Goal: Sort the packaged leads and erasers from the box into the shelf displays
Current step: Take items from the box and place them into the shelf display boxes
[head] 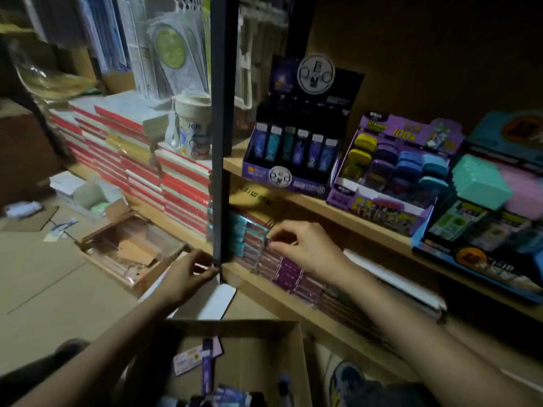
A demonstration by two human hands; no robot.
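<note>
Head view: the right hand [305, 251], nearer the shelf, pinches with curled fingertips at the stacked packs [282, 268], which run along the lower shelf [293, 306] near its front edge. I cannot tell whether the grip of the left hand [185, 277] holds anything. The loose packs [205, 356] lie in the box [235, 326] beneath both hands.

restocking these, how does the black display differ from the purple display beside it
The black display has a tall dark back card with a round logo; the purple display has a lower purple one. The black display holds a row of slim upright packs; the purple display holds rounded cases in yellow, purple and blue. Both stand on one wooden shelf.
</note>
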